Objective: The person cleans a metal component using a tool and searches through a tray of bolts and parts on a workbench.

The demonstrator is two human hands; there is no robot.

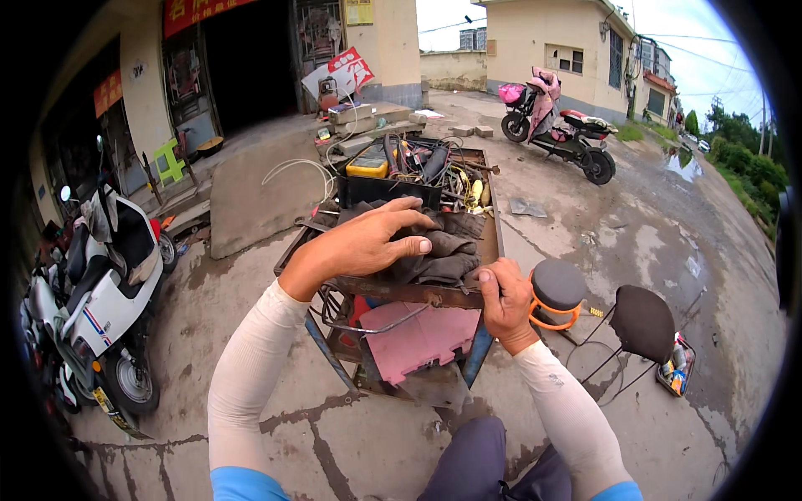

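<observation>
A metal tool cart [401, 290] with a rusty rim stands right in front of me. My left hand [368, 240] lies over a heap of dark grey cloth [447, 260] in its top tray, the fingers stretched out and a little apart. At the near right corner my right hand [505, 307] is wrapped over the rim, its thumb on top. Behind the cloth sits a black bin [393, 194] with a yellow meter [368, 163] and tangled cables. Several hand tools with yellow handles [476, 190] lie beside the bin. The left palm hides part of the cloth.
Pink foam matting [418, 338] fills the cart's lower shelf. A round stool [558, 288], a dark chair [642, 324] and a small tray of parts [677, 366] stand to the right. White scooters [117, 309] crowd the left; a pink-covered one [560, 125] is parked behind.
</observation>
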